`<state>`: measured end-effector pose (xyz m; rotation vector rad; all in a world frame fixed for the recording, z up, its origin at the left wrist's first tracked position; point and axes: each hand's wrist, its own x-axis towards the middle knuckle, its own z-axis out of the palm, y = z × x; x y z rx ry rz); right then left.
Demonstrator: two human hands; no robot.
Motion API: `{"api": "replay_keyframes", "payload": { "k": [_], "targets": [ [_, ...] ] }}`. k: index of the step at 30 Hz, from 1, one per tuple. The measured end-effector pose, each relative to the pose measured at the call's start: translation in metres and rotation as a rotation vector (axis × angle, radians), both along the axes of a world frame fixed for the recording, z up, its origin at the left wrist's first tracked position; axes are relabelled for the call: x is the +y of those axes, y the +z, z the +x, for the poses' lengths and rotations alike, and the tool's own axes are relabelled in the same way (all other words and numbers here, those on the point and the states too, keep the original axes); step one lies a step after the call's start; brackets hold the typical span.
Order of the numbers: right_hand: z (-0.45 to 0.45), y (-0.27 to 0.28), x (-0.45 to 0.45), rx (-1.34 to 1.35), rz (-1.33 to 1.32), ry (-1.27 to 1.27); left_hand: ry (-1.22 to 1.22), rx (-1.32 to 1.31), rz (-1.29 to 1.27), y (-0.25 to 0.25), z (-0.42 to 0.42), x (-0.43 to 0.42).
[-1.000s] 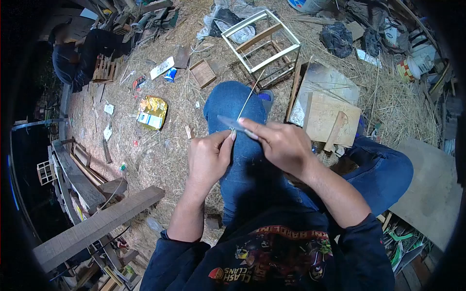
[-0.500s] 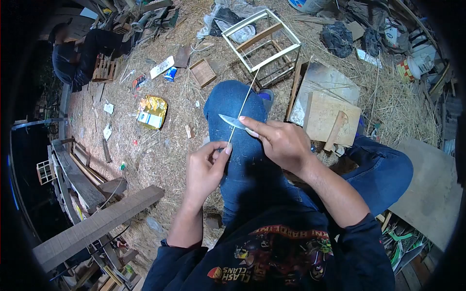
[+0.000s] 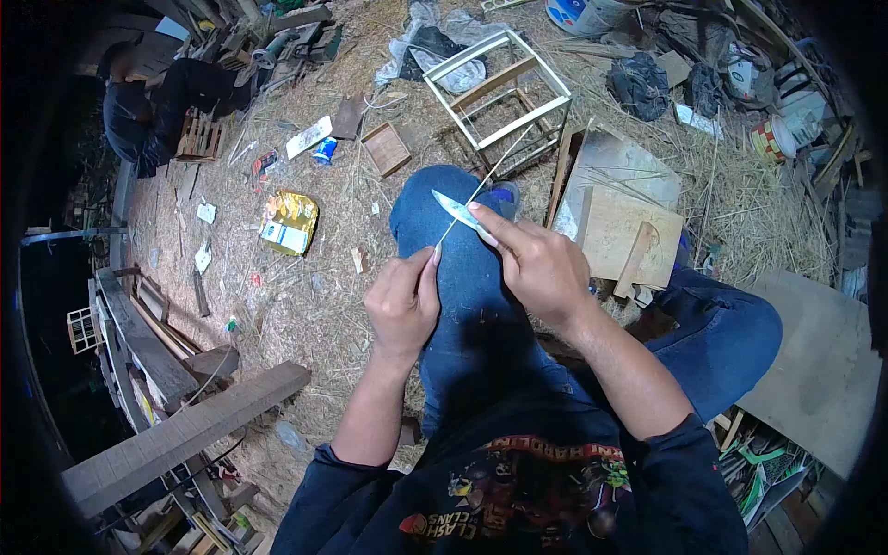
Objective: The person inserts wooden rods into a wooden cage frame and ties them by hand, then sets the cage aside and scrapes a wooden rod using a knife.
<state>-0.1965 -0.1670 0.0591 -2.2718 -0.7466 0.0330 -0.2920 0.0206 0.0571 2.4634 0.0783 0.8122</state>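
Between thumb and fingers, my left hand (image 3: 404,301) pinches the near end of a thin pale stick (image 3: 487,179), which slants away over my knee. My right hand (image 3: 546,268) is closed around a small knife (image 3: 455,209), its forefinger pressed along the back of the blade. The blade lies across the stick a little beyond my left fingertips, its point to the upper left. Most of the knife's handle is hidden in my palm. Beneath both hands is my jeans-covered knee (image 3: 427,199).
A wooden frame (image 3: 498,89) stands ahead, beside a shallow wooden tray (image 3: 387,148). Boards (image 3: 618,227) lie to the right, a yellow packet (image 3: 289,222) to the left. A thick beam (image 3: 194,435) juts in at lower left. Another person (image 3: 139,111) sits at upper left.
The stick has swung so its far end points further right. My left hand has moved slightly up, and the knife has shifted up and right with its blade turned more steeply.
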Motion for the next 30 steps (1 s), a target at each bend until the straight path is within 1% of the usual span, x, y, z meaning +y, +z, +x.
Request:
{"api": "replay_keyframes", "payload": {
  "k": [5, 8, 10, 13, 16, 24, 30],
  "targets": [
    [-0.002, 0.003, 0.001, 0.014, -0.03, 0.005, 0.014, 0.037, 0.05, 0.002, 0.001, 0.0],
    [-0.009, 0.005, 0.001, -0.026, -0.043, 0.028, 0.014, 0.046, 0.078, 0.004, 0.0, 0.0],
    [-0.012, 0.005, 0.001, -0.03, -0.103, 0.056, 0.032, 0.137, 0.074, 0.007, -0.001, -0.002],
    [-0.007, 0.001, 0.0, -0.057, -0.069, -0.008, 0.005, 0.117, 0.095, 0.008, 0.0, -0.001],
    [-0.01, 0.01, -0.001, -0.002, -0.11, -0.02, -0.007, 0.112, 0.09, 0.007, 0.001, 0.0],
    [-0.015, -0.002, 0.001, -0.053, -0.082, -0.019, -0.012, 0.095, 0.085, 0.006, 0.001, 0.0],
    [-0.015, 0.001, -0.003, -0.064, -0.085, -0.026, -0.017, 0.102, 0.102, 0.006, 0.001, -0.001]
  ]
}}
